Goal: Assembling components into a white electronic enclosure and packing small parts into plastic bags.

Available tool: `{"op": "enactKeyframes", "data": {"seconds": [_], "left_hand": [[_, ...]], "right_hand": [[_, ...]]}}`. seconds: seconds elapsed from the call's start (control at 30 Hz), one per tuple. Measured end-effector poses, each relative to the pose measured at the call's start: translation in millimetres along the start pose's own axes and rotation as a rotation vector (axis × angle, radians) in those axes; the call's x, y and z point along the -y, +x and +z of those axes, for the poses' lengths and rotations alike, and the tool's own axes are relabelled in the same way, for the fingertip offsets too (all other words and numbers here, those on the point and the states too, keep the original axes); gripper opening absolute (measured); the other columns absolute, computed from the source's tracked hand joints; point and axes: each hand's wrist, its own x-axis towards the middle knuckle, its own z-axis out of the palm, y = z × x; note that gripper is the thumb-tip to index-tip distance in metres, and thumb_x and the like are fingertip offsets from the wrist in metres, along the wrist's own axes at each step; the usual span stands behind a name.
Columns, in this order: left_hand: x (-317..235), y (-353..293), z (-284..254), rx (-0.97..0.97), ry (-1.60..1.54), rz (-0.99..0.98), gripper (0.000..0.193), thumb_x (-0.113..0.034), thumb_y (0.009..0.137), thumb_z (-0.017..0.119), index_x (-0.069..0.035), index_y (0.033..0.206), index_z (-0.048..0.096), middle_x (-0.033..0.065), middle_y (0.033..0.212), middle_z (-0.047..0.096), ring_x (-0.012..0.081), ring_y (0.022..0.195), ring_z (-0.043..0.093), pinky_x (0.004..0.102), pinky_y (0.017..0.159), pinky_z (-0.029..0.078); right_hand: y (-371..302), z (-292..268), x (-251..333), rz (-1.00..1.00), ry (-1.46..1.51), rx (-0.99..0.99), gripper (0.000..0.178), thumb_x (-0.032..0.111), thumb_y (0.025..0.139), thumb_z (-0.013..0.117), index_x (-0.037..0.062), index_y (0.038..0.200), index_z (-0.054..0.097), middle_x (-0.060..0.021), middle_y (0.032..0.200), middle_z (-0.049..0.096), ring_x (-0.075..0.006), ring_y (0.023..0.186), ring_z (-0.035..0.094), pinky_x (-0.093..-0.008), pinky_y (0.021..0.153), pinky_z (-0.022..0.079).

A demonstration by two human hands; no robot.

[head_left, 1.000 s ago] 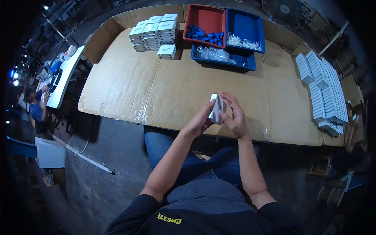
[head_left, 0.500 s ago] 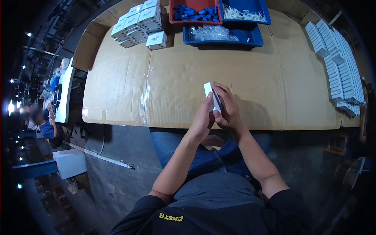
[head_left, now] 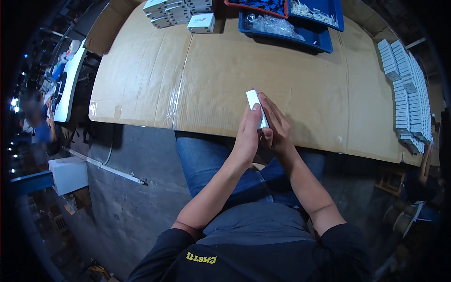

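Note:
A small flat white box (head_left: 252,97) stands on edge between my two hands, above the near edge of the cardboard-covered table (head_left: 225,80). My left hand (head_left: 249,136) is closed on its left side, with the thumb lying along the narrow white face. From the right, my right hand (head_left: 279,126) wraps the box, its fingers over the far side and its thumb near the bottom end. The box's broad right side is mostly hidden by the right hand.
White boxes (head_left: 202,22) are stacked at the far left. Beyond the table's middle stand a blue tray (head_left: 319,43) of clear plastic bags, a red tray (head_left: 256,9) of blue parts and another blue tray (head_left: 337,21) of white pieces. Stacked white units (head_left: 403,101) line the right side.
The view has shifted, so the trays and stacked boxes sit higher in the picture. Both hands still hold the box, which has turned slightly to show more of its narrow white face.

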Motion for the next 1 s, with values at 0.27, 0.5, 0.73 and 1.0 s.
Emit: {"op": "enactKeyframes", "data": {"seconds": [0.27,0.5,0.73,1.0], "left_hand": [[2.3,-5.1,0.0,-0.01,-0.021,0.051,0.047,-0.055,0.106,0.047,-0.01,0.12,0.051,-0.0027,0.082,0.055,0.0024,0.058,0.051,0.0182,0.05,0.043],[3.9,-11.3,-2.3,-0.019,-0.011,0.067,0.044,-0.053,0.106,0.047,-0.011,0.117,0.051,-0.0023,0.083,0.055,0.0019,0.058,0.05,0.0175,0.048,0.04],[6.4,-14.9,-5.9,-0.016,-0.026,0.09,0.045,-0.052,0.106,0.047,-0.01,0.121,0.052,-0.0042,0.082,0.053,0.0013,0.059,0.049,0.0174,0.049,0.039],[7.5,-15.8,-4.9,-0.039,-0.035,0.11,0.046,-0.051,0.107,0.047,-0.009,0.125,0.051,-0.0037,0.089,0.053,0.0009,0.066,0.051,0.0162,0.056,0.042]], "right_hand": [[-2.5,4.5,7.7,0.008,0.009,0.003,0.066,0.046,0.111,0.032,-0.0091,0.144,0.051,-0.0307,0.138,0.059,-0.0471,0.123,0.063,-0.0479,0.101,0.054],[-4.2,6.5,13.1,-0.016,-0.017,0.019,0.067,0.045,0.112,0.029,-0.0092,0.145,0.049,-0.0315,0.138,0.059,-0.0481,0.123,0.063,-0.0486,0.101,0.054],[-5.7,8.6,16.3,-0.025,-0.02,0.017,0.066,0.043,0.112,0.029,-0.0108,0.143,0.051,-0.032,0.136,0.06,-0.0479,0.122,0.063,-0.0479,0.1,0.054],[-4.7,9.9,18.4,-0.006,0.02,0.008,0.066,0.043,0.112,0.029,-0.011,0.141,0.053,-0.0313,0.136,0.06,-0.0476,0.123,0.063,-0.0475,0.102,0.053]]}}
